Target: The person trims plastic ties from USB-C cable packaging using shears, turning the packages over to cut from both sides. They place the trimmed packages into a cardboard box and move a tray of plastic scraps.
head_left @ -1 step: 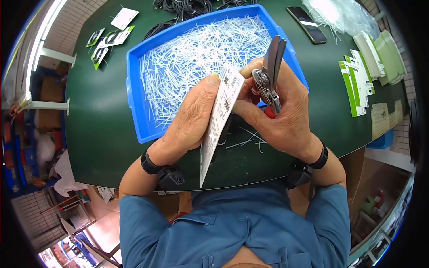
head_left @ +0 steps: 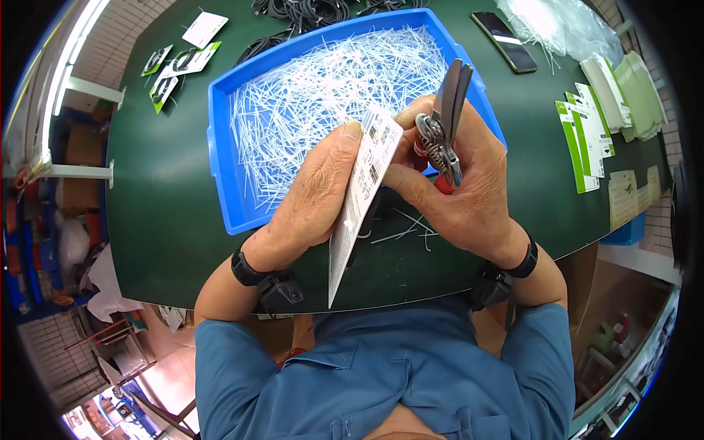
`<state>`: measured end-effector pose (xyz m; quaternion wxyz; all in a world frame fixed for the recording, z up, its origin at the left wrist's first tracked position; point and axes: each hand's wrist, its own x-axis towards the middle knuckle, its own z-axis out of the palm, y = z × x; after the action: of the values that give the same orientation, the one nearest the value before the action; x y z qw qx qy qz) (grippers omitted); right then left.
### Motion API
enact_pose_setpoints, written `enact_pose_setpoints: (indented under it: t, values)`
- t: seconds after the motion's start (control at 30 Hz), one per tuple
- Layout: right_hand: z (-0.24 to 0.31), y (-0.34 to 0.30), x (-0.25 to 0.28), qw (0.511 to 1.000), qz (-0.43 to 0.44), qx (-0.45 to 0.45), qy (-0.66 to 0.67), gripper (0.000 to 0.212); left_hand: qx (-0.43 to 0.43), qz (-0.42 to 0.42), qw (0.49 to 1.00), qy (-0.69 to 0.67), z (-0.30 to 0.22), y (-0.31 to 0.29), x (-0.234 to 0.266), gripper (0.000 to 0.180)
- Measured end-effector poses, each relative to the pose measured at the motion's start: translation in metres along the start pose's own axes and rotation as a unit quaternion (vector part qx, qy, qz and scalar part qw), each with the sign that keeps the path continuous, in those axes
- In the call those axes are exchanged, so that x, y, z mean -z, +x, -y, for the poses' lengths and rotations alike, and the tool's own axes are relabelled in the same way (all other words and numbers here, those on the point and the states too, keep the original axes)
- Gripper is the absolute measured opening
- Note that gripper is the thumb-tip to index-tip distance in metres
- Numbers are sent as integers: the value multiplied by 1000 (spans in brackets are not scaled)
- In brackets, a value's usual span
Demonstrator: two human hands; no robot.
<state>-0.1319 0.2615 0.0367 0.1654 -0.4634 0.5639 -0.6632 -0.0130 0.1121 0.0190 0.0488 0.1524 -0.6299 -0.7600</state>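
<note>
My left hand grips a white printed card with its thumb on the upper corner. The card stands on edge, tilted, with something dark partly showing behind its lower half. In my right hand lies a pair of spring-loaded hand cutters, dark flat parts pointing up and red showing by the palm. The thumb and forefinger of that hand come together close to the card's right edge; whether they pinch anything there is hidden. Both hands are over the near side of a blue tray heaped with thin white plastic ties.
Loose ties lie on the green table beneath my hands. Carded packs sit at far left, coiled black cables behind the tray. At right are a phone, plastic bags and green-white cards.
</note>
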Motion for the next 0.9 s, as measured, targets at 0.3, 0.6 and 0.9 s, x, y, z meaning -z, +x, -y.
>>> enact_pose_setpoints:
  t: [0.3, 0.6, 0.9]
  values:
    - [2, 0, 6, 996, 23, -30, 79, 42, 40, -30, 995, -91, -10, -1, -13, 46]
    - [7, 9, 32, 975, 4, -57, 217, 39, 18, 75, 958, -275, 5, 17, 48, 47]
    - [-23, 8, 46, 983, -42, -164, -64, 51, -25, -123, 988, -87, -40, -35, 64, 40]
